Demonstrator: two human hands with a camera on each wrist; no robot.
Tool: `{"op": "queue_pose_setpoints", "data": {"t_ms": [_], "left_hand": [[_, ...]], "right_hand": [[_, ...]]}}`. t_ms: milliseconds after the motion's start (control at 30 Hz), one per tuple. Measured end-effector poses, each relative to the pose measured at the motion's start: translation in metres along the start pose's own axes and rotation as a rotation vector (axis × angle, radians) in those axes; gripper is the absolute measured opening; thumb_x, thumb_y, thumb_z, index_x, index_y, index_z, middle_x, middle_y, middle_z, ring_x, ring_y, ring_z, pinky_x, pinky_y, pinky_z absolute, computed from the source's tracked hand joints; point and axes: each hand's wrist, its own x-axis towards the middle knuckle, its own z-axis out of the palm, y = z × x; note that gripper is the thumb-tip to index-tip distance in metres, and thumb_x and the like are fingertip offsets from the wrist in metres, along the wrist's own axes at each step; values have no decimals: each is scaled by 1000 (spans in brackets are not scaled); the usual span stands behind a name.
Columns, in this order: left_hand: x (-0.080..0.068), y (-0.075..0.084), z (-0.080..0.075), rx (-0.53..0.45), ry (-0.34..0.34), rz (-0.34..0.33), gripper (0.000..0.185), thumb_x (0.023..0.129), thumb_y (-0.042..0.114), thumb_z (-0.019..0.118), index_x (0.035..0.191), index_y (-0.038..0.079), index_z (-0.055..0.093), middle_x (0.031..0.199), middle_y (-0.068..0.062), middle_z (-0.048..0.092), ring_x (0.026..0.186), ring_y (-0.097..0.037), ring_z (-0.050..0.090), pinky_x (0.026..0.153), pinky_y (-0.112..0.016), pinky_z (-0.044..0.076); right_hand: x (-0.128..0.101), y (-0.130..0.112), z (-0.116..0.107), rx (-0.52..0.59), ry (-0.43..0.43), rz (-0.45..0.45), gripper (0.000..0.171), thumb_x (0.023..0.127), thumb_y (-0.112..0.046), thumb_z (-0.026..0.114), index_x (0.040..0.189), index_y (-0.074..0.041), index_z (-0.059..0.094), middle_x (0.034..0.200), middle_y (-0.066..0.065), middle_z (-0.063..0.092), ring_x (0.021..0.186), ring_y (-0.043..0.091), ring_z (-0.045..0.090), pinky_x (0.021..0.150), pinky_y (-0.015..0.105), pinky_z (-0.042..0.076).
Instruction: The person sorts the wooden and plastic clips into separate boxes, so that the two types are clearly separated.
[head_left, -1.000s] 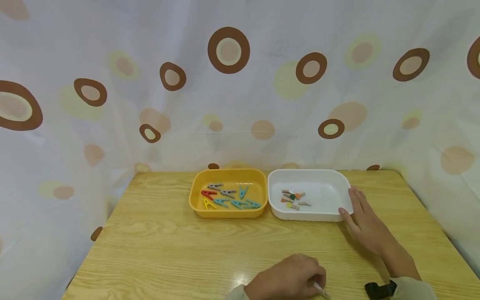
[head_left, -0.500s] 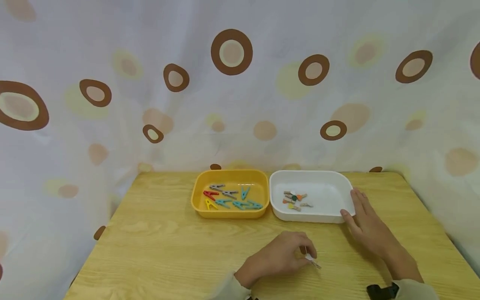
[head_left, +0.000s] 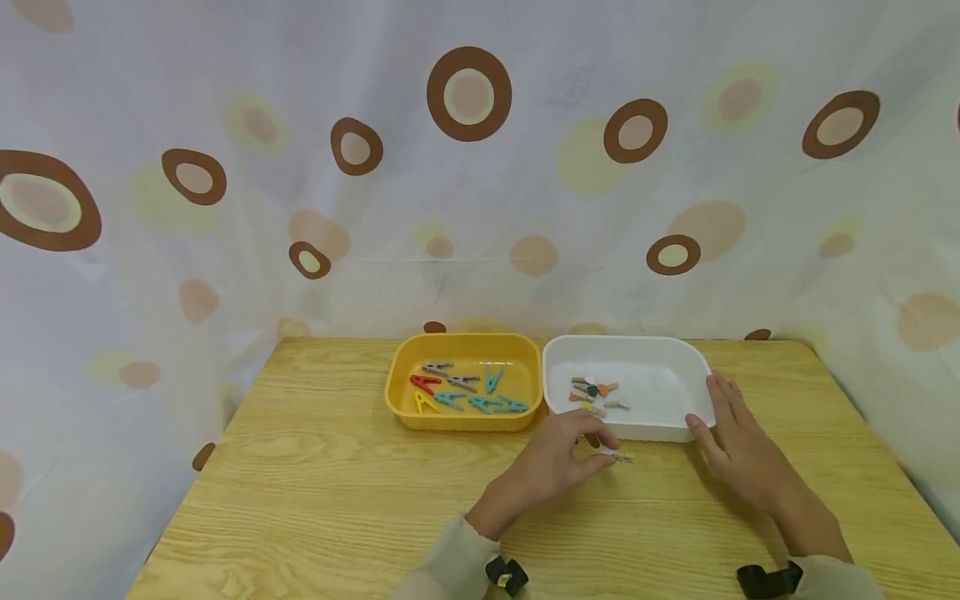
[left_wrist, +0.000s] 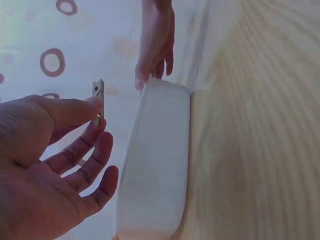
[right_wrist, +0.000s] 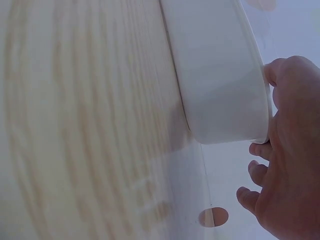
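Observation:
Between its thumb and fingertips my left hand pinches a small wooden clothespin with a white part on it. The left wrist view shows this peg held up beside the white tray. In the head view the hand is just in front of that white tray, above the table. Several mini wooden clothespins with coloured decorations lie in the tray's left half. My right hand rests against the tray's front right corner, thumb at the front rim and extended fingers along the right side.
To the left, touching or nearly touching the white tray, stands a yellow tray with several plastic clothespins in grey, red, yellow and blue. Both are near the back of the wooden table. A patterned curtain hangs behind.
The left hand has moved forward from the table's near side to the front of the white tray, carrying the small clothespin. The right hand has stayed at the tray's corner.

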Motion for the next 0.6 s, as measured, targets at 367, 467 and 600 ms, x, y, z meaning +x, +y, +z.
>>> {"op": "queue_pose_setpoints", "data": {"t_ms": [367, 467, 600], "left_hand": [[30, -17, -11, -6, 103, -15, 5, 94, 8, 75, 99, 8, 74, 99, -3, 71, 90, -20, 68, 74, -22, 54], [39, -22, -14, 11, 112, -34, 6, 95, 8, 74, 101, 9, 75, 98, -2, 71, 88, -14, 68, 75, -20, 55], [50, -29, -17, 9, 124, -64, 5, 96, 11, 74, 101, 11, 77, 97, 0, 70, 85, -4, 64, 73, -19, 55]], "right_hand": [[1, 0, -2, -4, -11, 15, 76, 112, -35, 40, 163, 2, -3, 169, 24, -6, 155, 43, -8, 122, 60, 1], [2, -1, -2, -12, -8, 18, 76, 112, -35, 39, 162, 3, -2, 169, 25, -6, 155, 43, -8, 122, 60, 1], [1, -3, -2, -9, -4, 14, 75, 112, -34, 40, 162, 4, -2, 169, 25, -5, 155, 43, -8, 123, 57, -1]]}}
